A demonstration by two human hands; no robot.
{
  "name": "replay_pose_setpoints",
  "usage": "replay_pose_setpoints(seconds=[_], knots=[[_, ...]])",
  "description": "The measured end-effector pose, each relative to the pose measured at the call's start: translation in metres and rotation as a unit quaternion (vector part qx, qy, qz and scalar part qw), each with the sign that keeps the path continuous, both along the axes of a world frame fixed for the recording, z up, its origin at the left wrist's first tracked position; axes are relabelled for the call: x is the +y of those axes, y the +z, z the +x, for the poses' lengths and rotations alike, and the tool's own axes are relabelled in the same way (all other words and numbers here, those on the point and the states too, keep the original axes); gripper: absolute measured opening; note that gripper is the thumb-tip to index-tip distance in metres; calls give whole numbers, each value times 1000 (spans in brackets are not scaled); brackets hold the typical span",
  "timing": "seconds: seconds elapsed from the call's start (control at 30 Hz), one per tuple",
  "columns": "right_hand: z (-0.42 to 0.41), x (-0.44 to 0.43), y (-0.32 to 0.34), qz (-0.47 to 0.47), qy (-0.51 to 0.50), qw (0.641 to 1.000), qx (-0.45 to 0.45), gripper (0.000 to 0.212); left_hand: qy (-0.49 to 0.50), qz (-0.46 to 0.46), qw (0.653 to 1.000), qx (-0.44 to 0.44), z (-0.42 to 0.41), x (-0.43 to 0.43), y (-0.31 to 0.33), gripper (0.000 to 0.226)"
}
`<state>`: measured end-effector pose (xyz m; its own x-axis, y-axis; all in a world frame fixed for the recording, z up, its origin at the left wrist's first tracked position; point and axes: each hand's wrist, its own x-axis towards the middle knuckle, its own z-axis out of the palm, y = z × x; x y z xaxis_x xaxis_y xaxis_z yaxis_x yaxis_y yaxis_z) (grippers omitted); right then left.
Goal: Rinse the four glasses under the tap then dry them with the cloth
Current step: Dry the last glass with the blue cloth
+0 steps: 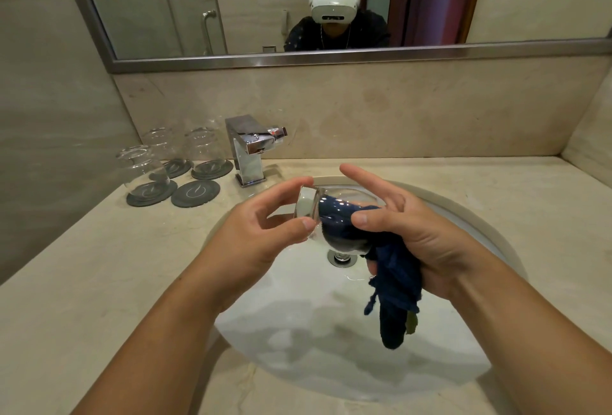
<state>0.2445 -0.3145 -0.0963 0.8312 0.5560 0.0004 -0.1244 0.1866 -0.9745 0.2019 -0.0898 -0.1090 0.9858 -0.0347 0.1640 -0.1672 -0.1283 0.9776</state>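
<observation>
Over the white sink [331, 348] my left hand [265, 232] pinches the thick base of a clear glass [309, 207] lying on its side. A dark blue cloth [394, 275] is stuffed into the glass's mouth and hangs down below. My right hand [407, 232] grips the cloth at the rim, index finger stretched out over the glass. Three more clear glasses stand upside down on dark round coasters at the left: one [142, 166] in front, two [164, 146] [205, 150] behind.
A fourth coaster [195, 193] lies bare beside the front glass. The chrome tap [248, 150] stands behind the sink, no water running. A beige stone counter [82, 282] surrounds the sink, with a mirror [265, 1] above and walls at left and right.
</observation>
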Motion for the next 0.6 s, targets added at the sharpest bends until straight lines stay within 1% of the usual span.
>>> replay_pose_setpoints(seconds=[0.13,0.27,0.33,0.4,0.5,0.6], knots=[[2,-1,0,64,-21,997,43,74,3,23,1000,-20,-1,2,2,59],[1,-5,5,69,-41,996,46,72,24,-9,999,-26,0,1,0,56],[2,-6,8,68,-85,993,56,62,49,-52,997,-23,3,1,-1,53],[5,-6,8,71,-151,984,65,52,76,-82,993,-22,6,2,0,54],[10,-5,3,65,-233,969,52,35,124,-67,990,-28,8,6,0,48],[4,4,0,15,-254,967,-10,24,173,-28,984,-32,9,8,-1,55]])
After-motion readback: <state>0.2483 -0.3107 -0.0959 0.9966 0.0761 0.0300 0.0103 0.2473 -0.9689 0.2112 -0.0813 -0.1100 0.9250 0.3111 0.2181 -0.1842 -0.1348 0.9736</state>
